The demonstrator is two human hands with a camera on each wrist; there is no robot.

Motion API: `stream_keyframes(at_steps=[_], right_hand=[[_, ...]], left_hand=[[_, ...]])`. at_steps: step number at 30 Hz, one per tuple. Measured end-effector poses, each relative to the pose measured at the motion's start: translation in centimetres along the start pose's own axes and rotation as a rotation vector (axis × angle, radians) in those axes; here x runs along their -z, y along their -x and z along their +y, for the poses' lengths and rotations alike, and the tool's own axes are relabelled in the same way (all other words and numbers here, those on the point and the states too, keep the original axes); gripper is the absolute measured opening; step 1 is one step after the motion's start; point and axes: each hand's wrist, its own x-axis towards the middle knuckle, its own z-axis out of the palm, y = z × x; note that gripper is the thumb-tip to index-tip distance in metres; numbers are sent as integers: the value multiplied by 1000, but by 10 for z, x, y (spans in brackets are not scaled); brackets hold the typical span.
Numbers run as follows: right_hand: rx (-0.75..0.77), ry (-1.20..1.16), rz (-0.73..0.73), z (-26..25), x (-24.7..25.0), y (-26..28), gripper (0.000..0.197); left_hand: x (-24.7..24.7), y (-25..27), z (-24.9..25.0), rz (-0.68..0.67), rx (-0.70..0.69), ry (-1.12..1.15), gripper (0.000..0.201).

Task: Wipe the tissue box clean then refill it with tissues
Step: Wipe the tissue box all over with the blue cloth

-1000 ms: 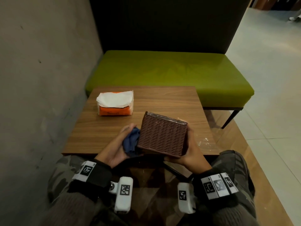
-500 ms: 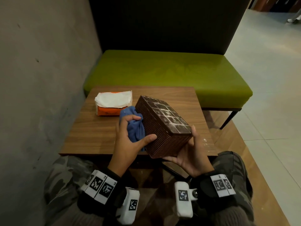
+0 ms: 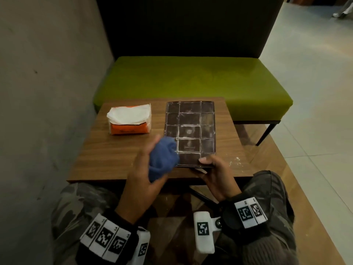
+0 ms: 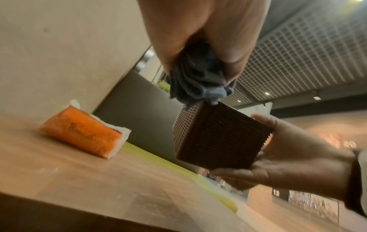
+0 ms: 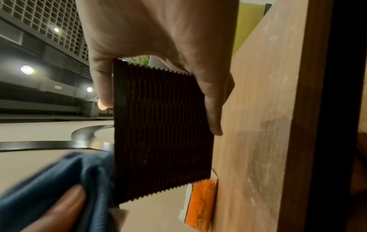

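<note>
A brown woven tissue box is held above the wooden table, its dusty gridded underside turned up towards me. My right hand grips its near end, thumb on top and fingers below, as the left wrist view and the right wrist view also show. My left hand holds a bunched blue cloth against the box's near left corner. An orange tissue pack with white tissue showing on top lies on the table at the far left.
A grey wall runs close along the table's left side. A green bench with a dark backrest stands just beyond the table. White specks lie on the table near its right front corner. Tiled floor opens to the right.
The box has been turned from its woven side facing me to its gridded underside facing up and lengthwise away from me. The left hand with the cloth moved from the box's side to its near corner.
</note>
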Motion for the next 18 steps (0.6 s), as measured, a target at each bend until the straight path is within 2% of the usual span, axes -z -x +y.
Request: stream_keyframes(at_steps=[2,3,6,7,8,11,13,16,18], right_hand=[[16,13,16,2,-3,0,78],[27,24,39,3,-4,1,71],[60,63,94,6,-4,4,70],[64,66,98,6,-6,6,71],[66,63,100,7,-6,7,70],[86,31,147,2,-6,9,56],[89,69,169,1,-6,9,65],[80,147,185,3,-11,12,82],[82,153,218,4,-12,13,92]], left_hand=[[-1,3,-4,-102,-157,-212,69],[-1,2,-8,-96,-176,-243,65],[0,-10,-16,77,17,-74,56],[-1,-13,-17,103,39,-64,54],[-1,-14,-15,95,17,-111,54],[-4,-7,-9,-58,-162,-302,54],[-4,-4,-7,-39,-135,-298,51],[-4,-10,-11,138,10,-212,46],[-8,-9,-7,120,-8,-270,45]])
